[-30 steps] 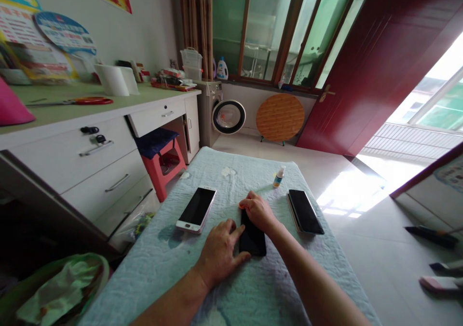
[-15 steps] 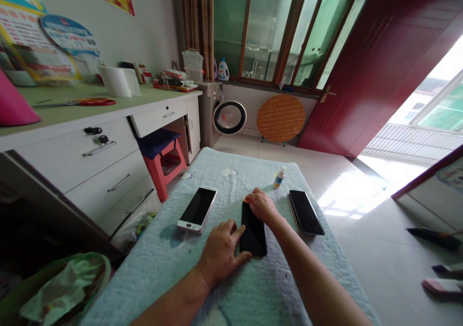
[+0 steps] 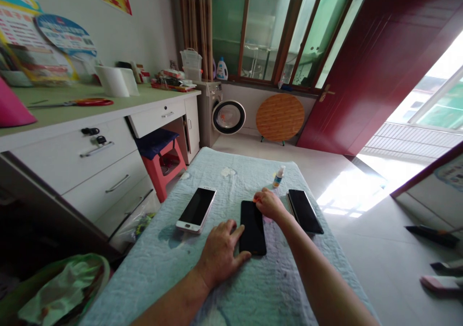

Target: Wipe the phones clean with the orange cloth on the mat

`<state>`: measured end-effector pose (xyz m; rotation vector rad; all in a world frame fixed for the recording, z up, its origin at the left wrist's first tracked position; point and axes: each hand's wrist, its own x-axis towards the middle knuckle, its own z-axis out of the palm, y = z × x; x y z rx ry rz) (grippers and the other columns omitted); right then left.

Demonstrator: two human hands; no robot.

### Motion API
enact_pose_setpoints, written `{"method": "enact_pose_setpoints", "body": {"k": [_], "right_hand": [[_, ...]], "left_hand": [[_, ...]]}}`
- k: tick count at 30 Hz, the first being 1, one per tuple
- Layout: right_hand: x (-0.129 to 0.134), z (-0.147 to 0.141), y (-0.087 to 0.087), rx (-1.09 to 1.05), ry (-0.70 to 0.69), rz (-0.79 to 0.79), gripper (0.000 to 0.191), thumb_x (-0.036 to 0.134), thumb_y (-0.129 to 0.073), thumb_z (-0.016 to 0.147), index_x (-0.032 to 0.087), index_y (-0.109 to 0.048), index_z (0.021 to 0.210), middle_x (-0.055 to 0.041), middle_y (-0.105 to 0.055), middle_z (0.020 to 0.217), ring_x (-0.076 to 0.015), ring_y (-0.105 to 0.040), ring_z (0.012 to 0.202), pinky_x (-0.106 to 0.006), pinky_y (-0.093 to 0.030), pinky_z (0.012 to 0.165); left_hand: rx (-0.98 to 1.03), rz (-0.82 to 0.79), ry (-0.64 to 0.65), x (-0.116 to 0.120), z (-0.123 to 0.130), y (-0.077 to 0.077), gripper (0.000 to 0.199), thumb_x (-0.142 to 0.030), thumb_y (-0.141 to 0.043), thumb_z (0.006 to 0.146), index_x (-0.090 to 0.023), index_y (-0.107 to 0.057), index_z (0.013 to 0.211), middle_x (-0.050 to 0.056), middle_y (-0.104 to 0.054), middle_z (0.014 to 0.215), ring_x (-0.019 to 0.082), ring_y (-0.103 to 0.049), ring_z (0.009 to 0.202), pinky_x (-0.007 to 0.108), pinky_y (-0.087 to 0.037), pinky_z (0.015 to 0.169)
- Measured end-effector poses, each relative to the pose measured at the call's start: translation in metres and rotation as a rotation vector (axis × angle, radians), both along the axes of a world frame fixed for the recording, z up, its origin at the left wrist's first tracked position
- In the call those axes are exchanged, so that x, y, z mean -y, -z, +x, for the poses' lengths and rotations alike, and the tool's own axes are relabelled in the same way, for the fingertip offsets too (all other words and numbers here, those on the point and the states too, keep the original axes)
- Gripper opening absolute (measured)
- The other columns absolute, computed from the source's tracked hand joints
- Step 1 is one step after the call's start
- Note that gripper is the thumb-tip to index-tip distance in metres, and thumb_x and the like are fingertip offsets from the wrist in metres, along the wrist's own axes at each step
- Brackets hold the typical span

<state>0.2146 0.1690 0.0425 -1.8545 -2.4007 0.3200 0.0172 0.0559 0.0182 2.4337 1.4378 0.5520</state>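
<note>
A black smartphone (image 3: 252, 229) lies face up on the cloth-covered table, its screen dark. My left hand (image 3: 222, 246) rests at its lower left, thumb and index finger spread against the phone's edges. At the phone's upper right corner, my right hand (image 3: 269, 204) pinches a small orange piece (image 3: 256, 200), mostly hidden by the fingers. To the left lies a white smartphone (image 3: 197, 209) with a black screen. On the right, another dark smartphone (image 3: 306, 211) sits on top of something pale. A small spray bottle (image 3: 278, 177) stands beyond my right hand.
The table wears a light blue quilted cloth (image 3: 231, 159). Along the left runs a desk (image 3: 144, 101) with drawers, scissors (image 3: 90, 102) and a paper roll (image 3: 115, 81). A red stool (image 3: 164, 159) and a lined waste bin (image 3: 103, 273) stand beside the table.
My right hand has slid right along the phone's top, from its upper left to its upper right corner, uncovering more screen. My left hand and the phones stay in place.
</note>
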Motion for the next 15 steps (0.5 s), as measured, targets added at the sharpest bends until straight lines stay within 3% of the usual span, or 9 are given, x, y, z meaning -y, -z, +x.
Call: {"method": "enact_pose_setpoints", "body": {"k": [4,15], "right_hand": [[-0.001,0.002,0.001,0.003,0.008,0.001,0.03,0.014,-0.047,0.083,0.018,-0.072,0.098,-0.0082,-0.061,0.098,-0.0154,-0.06,0.084,-0.023,-0.04,0.075],[-0.006,-0.044,0.005,-0.001,-0.065,0.018,0.029,0.02,-0.045,0.087,0.019,-0.072,0.099,-0.0102,-0.062,0.103,-0.0175,-0.061,0.087,-0.025,-0.041,0.073]], "left_hand": [[-0.016,0.004,0.024,0.0,-0.001,0.0,0.061,-0.059,-0.059,0.084,-0.019,-0.057,0.13,0.013,-0.055,0.131,0.034,-0.053,0.112,0.049,-0.042,0.096],[-0.033,-0.014,0.025,-0.001,0.0,0.0,0.058,-0.053,-0.063,0.083,-0.019,-0.057,0.13,0.012,-0.058,0.132,0.034,-0.053,0.114,0.051,-0.04,0.1]]}}
